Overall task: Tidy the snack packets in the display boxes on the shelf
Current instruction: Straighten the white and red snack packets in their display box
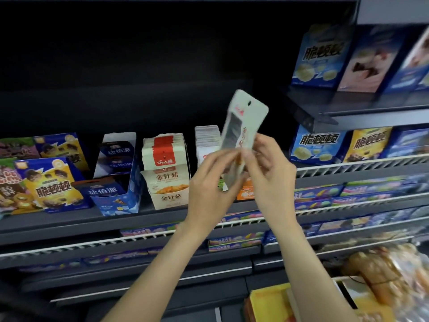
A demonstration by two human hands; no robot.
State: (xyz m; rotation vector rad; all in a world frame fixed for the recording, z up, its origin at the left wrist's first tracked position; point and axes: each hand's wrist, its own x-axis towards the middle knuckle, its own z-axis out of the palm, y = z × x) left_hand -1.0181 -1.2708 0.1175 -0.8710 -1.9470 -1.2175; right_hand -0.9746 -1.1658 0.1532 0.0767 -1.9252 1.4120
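Up in front of the dark shelf point(69, 223), two bare hands hold one pale green snack packet point(243, 126) with a small hang hole near its top and a clear window in the middle. The packet is tilted, with its top leaning to the right, and it looks a bit blurry. The left hand point(213, 182) pinches the packet's lower part from the left side, with its fingers curled onto it. The right hand point(267, 168) grips the same lower part from the right side, thumb toward the packet. The two hands touch each other at the fingertips.

Behind the hands stands a white cardboard display box point(205, 145) full of white packets standing in a row. Its lower front is hidden by the hands. Just to its left is a cream display box with a red stripe point(167, 189), packed with cream packets. Next on the left is a blue display box point(123, 201) with dark blue packets inside, and one dark blue packet leans at its front. Further left sit yellow and blue snack boxes point(53, 189). More blue snack boxes point(318, 59) stand on a higher shelf at the right.
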